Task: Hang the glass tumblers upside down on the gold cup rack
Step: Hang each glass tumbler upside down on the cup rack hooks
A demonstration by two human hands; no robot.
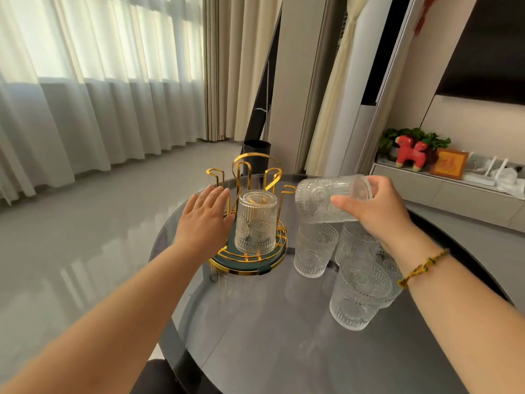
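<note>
**Tumbler on its side, pegs to its left**

At centre-right of the frame, the right hand (377, 206) has its grip wrapped round a glass tumbler (329, 199), which lies nearly level, long axis running left to right, base end towards the gold cup rack (250, 194). The rack stands centre-frame on the bench (255, 322), one tumbler already inverted on it. The free pegs lie left of the held glass. The left hand (206, 220), fingers spread and empty, rests beside the rack, likely to steady it. I'd say the glass needs tipping mouth-down first.

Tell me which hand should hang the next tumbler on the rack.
The right hand: it already holds a tumbler tipped sideways beside the gold rack. The left hand is open and empty against the rack's side.
</note>
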